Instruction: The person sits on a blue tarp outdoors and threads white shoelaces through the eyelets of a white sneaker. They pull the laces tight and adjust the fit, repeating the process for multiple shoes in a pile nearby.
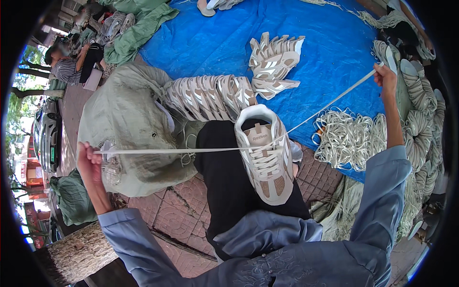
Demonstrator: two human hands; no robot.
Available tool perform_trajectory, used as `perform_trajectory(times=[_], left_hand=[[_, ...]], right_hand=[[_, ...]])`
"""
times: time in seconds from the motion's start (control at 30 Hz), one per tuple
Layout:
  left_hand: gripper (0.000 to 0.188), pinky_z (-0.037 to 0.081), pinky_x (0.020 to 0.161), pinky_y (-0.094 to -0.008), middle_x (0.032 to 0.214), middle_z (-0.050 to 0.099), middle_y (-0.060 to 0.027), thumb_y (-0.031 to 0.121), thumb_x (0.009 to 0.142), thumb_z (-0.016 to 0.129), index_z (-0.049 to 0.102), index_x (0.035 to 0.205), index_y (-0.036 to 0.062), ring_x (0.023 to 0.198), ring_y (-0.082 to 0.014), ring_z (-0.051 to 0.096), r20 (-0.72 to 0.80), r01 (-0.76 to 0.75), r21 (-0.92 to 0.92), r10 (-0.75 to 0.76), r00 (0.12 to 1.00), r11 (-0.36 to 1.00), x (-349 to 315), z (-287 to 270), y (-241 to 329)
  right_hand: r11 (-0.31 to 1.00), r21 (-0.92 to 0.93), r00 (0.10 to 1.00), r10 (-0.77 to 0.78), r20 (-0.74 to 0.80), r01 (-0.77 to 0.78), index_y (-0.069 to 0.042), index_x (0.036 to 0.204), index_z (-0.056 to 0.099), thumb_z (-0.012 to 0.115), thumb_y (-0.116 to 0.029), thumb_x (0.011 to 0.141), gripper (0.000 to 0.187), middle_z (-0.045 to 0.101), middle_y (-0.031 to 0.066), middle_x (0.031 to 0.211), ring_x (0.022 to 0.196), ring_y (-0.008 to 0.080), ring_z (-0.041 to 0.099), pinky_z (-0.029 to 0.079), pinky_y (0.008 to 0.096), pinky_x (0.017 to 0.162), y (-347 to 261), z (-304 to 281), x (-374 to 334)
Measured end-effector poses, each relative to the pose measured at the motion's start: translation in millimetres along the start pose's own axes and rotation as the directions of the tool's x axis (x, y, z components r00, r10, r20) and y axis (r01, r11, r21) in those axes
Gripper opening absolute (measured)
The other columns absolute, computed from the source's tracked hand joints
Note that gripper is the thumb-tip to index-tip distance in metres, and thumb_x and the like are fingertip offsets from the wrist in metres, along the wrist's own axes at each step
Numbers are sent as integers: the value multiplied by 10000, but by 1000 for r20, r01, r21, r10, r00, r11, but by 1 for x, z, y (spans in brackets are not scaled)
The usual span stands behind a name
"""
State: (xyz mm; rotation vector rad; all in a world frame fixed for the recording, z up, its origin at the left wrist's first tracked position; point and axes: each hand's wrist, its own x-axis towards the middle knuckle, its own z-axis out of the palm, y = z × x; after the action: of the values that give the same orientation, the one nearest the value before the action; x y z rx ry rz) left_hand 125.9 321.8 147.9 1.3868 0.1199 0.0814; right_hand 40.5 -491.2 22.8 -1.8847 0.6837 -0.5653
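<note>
Beige-and-white, mesh-toed sneaker [260, 137] on black-trousered lap [215, 179], toe toward the person | left hand [90, 161]: grip pinched on flat off-white fabric lace [177, 151], out left | right hand [386, 79]: pinching the other end, forward-right | shoe between, long axis crossing the left strand (right looks nearer)

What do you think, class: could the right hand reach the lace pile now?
Probably yes: the lace pile lies uncovered near the right hand, though that hand grips a taut lace and might need to release it first.
</note>
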Motion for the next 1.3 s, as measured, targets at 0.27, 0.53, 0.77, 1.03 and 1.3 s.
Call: perform_trajectory(times=[0.27, 0.53, 0.77, 1.03, 1.3], left_hand=[[240, 385, 462, -253, 620, 461, -3, 223, 933, 460, 528, 953, -6, 457, -95, 376, -191, 252, -74, -262, 946, 965, 65, -46, -66], [263, 492, 536, -233, 878, 596, -113, 143, 909, 463, 508, 1063, -66, 647, -141, 594, 134, 163, 280, -206, 969, 946, 30, 27, -48], [288, 515, 690, -287, 994, 595, -138, 134, 927, 447, 492, 1137, -58, 820, -172, 595, -299, 116, 435, 22, 954, 893, 78, -25, -21], [238, 405, 519, -237, 860, 579, -91, 50, 911, 437, 481, 1120, -54, 545, -89, 437, 15, -13, -348, 19, 1000, 937, 84, 19, -74], [178, 487, 646, -224, 783, 641, -76, 16, 842, 504, 630, 963, -18, 702, -116, 609, 391, -128, 401, -43, 919, 907, -95, 235, -154]], right_hand=[[915, 352, 975, 218, -28, -195, -45, 794, 614, 651, -220, 800, 179, 551, -7, 630, 458, 49, 458, 278, 181, 383, 49, -34, -14], [550, 824, 991, 74, 114, -136, 3, 1058, 535, 545, -110, 876, 214, 581, 46, 826, 540, 55, 380, 285, 182, 430, 67, -86, 8], [774, 601, 976, 209, 55, -199, -37, 1038, 591, 601, -204, 843, 257, 598, 23, 781, 592, 43, 465, 317, 200, 463, 89, -68, -2], [899, 437, 999, 37, 25, -45, 55, 892, 626, 570, -225, 823, 293, 633, 110, 828, 791, 180, 604, 469, 291, 716, 0, 30, -65], [921, 254, 511, -376, 773, 295, -43, 729, 651, 632, -127, 715, 87, 631, 80, 833, 796, 181, 600, 472, 308, 691, -99, 183, -233]])
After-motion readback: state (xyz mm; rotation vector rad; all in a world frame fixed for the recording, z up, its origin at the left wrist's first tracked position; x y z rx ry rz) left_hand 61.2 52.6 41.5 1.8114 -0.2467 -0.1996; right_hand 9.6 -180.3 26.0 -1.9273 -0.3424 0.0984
